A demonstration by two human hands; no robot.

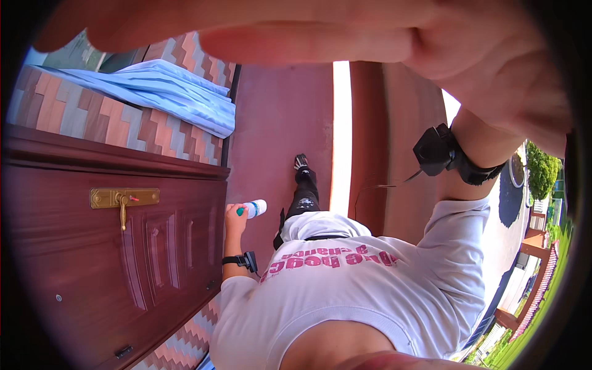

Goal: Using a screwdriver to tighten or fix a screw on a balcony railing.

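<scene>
My left hand (pixel 235 216) hangs low beside the dark red door, its fingers closed round the green-capped end of a white bottle (pixel 255 208) with a blue-marked label. The bottle's other end points away from my palm. My right hand (pixel 370 37) is raised very close to the camera and covers the top of the view. Its fingers stretch out to the left, partly cut off by the upper edge. Nothing shows in it. Black straps with small box-like units sit on both wrists; a thin wire trails from the right wristband (pixel 441 151).
The dark red panelled door (pixel 80 246) has a brass lever handle (pixel 123 216). A light blue curtain (pixel 166 92) hangs by the zigzag-tiled wall (pixel 123 126). Below is a reddish floor (pixel 271 117), crossed by a bright sunlit strip. Greenery and paving lie far right.
</scene>
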